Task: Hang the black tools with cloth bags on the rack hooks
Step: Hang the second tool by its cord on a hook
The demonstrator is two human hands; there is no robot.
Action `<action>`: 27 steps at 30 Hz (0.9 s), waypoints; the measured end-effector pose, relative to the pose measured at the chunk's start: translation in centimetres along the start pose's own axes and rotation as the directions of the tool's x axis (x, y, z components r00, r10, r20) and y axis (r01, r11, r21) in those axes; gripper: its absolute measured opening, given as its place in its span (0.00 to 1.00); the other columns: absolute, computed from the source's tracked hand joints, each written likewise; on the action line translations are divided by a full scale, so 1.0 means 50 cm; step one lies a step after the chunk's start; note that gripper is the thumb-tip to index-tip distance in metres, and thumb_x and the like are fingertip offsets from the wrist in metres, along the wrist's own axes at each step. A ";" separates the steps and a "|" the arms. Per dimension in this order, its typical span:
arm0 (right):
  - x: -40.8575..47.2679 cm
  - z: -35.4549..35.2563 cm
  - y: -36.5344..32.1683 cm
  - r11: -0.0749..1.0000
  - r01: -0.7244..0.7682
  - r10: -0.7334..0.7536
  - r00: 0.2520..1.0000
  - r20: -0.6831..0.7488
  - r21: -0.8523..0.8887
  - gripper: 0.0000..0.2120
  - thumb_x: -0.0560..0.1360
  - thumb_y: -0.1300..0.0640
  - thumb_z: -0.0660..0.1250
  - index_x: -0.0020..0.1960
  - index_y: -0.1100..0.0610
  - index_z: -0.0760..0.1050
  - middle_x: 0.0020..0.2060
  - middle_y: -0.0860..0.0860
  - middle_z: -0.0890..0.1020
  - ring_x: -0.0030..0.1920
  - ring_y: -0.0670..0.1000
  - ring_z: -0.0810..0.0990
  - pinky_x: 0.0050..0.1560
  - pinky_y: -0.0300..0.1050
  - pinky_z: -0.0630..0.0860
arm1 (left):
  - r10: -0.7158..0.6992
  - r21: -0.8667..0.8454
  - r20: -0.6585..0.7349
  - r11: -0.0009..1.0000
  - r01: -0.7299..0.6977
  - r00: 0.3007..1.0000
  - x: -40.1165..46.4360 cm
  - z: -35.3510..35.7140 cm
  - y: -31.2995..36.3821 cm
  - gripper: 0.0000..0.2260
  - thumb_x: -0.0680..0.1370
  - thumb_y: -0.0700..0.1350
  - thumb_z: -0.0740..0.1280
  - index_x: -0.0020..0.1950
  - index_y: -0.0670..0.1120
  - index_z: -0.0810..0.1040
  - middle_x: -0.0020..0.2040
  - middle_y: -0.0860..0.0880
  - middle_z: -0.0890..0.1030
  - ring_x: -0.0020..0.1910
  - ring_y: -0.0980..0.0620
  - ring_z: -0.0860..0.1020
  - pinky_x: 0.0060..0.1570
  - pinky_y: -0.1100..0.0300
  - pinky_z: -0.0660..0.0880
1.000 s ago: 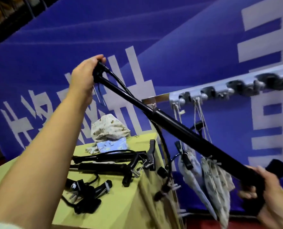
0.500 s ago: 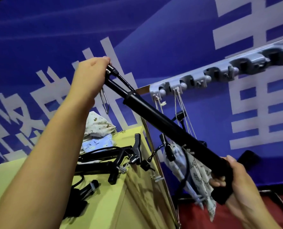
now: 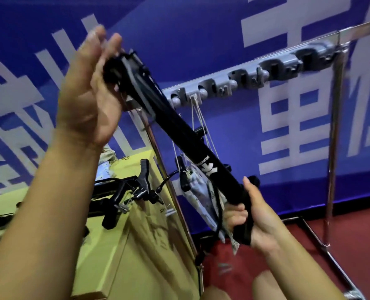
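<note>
Two hands held one black tool (image 3: 192, 144) slanting before the rack (image 3: 240, 80) of grey hooks. The left hand (image 3: 88, 92) cupped its upper end, fingers straight and close together; the right hand (image 3: 257, 215) wrapped its lower grip. A yellow-green table (image 3: 119, 241) carried more black tools (image 3: 123, 191) near its right edge. A cloth bag (image 3: 198, 191) hung on strings from a hook. Behind stood a blue banner (image 3: 201, 29) with large white characters, cropped and unreadable; white lettering on the tool was blurred. The floor (image 3: 309, 245) was red.
</note>
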State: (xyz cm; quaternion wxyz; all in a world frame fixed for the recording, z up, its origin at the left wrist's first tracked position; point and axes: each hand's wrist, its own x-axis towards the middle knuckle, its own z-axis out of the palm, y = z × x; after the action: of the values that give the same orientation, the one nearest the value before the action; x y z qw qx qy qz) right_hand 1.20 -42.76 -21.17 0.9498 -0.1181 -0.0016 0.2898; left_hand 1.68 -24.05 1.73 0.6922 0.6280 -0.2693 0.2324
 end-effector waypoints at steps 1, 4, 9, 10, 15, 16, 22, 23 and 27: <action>-0.001 0.003 -0.002 0.990 -0.132 0.128 0.989 0.071 0.055 0.21 0.51 0.56 0.84 0.32 0.63 0.75 0.20 0.51 0.66 0.18 0.46 0.66 0.15 0.35 0.65 | 0.015 -0.016 0.056 1.000 -0.014 0.998 -0.013 0.008 -0.007 0.19 0.77 0.52 0.65 0.62 0.40 0.68 0.53 0.49 0.76 0.53 0.52 0.78 0.53 0.54 0.75; -0.008 0.019 0.001 0.961 -0.274 0.269 0.959 0.090 0.049 0.26 0.49 0.60 0.84 0.37 0.65 0.72 0.21 0.53 0.67 0.17 0.48 0.67 0.14 0.36 0.66 | -0.156 0.009 0.192 0.988 0.157 0.969 -0.070 0.026 -0.063 0.42 0.64 0.60 0.75 0.71 0.43 0.63 0.60 0.48 0.76 0.59 0.49 0.78 0.55 0.52 0.76; -0.003 0.029 0.033 0.935 -0.089 0.028 0.983 -0.179 -0.344 0.29 0.64 0.37 0.70 0.57 0.55 0.73 0.42 0.57 0.78 0.32 0.51 0.78 0.26 0.40 0.77 | -0.190 0.052 0.017 0.981 0.189 0.982 -0.147 0.086 -0.135 0.14 0.69 0.40 0.72 0.52 0.45 0.72 0.37 0.45 0.82 0.33 0.48 0.81 0.38 0.53 0.79; 0.000 0.022 0.042 0.799 0.014 -0.191 0.954 -0.231 -0.602 0.31 0.66 0.29 0.62 0.60 0.49 0.71 0.53 0.56 0.79 0.45 0.54 0.81 0.41 0.46 0.80 | -0.180 0.097 -0.072 0.978 0.186 0.981 -0.144 0.096 -0.138 0.11 0.71 0.40 0.72 0.48 0.45 0.72 0.35 0.47 0.81 0.30 0.49 0.81 0.35 0.56 0.78; -0.036 0.055 0.053 -0.073 0.311 -0.438 0.844 0.310 -0.948 0.31 0.63 0.31 0.63 0.63 0.39 0.64 0.62 0.40 0.74 0.62 0.40 0.72 0.61 0.41 0.69 | -0.229 0.219 -0.108 0.944 0.248 0.967 -0.145 0.133 -0.142 0.20 0.68 0.53 0.76 0.50 0.46 0.70 0.42 0.43 0.81 0.35 0.49 0.84 0.39 0.53 0.81; -0.043 0.065 0.053 0.003 0.369 -0.412 0.847 0.335 -0.929 0.28 0.66 0.37 0.68 0.62 0.44 0.67 0.57 0.40 0.78 0.58 0.40 0.76 0.56 0.37 0.72 | -0.242 0.170 -0.081 0.953 0.252 0.967 -0.148 0.138 -0.141 0.22 0.66 0.55 0.75 0.50 0.46 0.70 0.42 0.43 0.81 0.38 0.49 0.84 0.42 0.52 0.81; -0.049 0.088 0.033 0.344 0.603 -0.533 0.757 0.379 -0.720 0.12 0.70 0.53 0.67 0.53 0.50 0.74 0.45 0.43 0.84 0.47 0.41 0.81 0.46 0.34 0.75 | -0.294 0.075 0.058 0.954 0.289 0.954 -0.212 0.125 -0.164 0.09 0.73 0.36 0.69 0.50 0.46 0.75 0.42 0.52 0.81 0.40 0.60 0.80 0.40 0.69 0.75; -0.052 0.091 0.027 0.384 0.615 -0.551 0.751 0.364 -0.689 0.13 0.68 0.49 0.71 0.51 0.48 0.75 0.44 0.45 0.84 0.47 0.43 0.81 0.46 0.36 0.76 | -0.283 0.100 0.060 0.956 0.277 0.957 -0.232 0.116 -0.173 0.11 0.73 0.34 0.70 0.50 0.47 0.76 0.44 0.53 0.81 0.44 0.61 0.80 0.43 0.69 0.75; -0.067 0.107 0.007 0.470 0.661 -0.599 0.726 0.337 -0.585 0.16 0.60 0.42 0.74 0.44 0.47 0.77 0.37 0.48 0.81 0.38 0.46 0.79 0.41 0.42 0.79 | -0.244 0.272 -0.061 0.929 0.251 0.968 -0.310 0.086 -0.215 0.13 0.67 0.55 0.70 0.50 0.56 0.77 0.53 0.54 0.81 0.55 0.61 0.78 0.53 0.68 0.73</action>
State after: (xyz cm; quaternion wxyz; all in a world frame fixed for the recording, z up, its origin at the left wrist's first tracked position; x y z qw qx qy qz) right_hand -2.15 -43.11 -15.81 0.8774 -0.4301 -0.1894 -0.0967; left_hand -3.17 -29.18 -16.28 0.6243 0.7448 -0.1437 0.1868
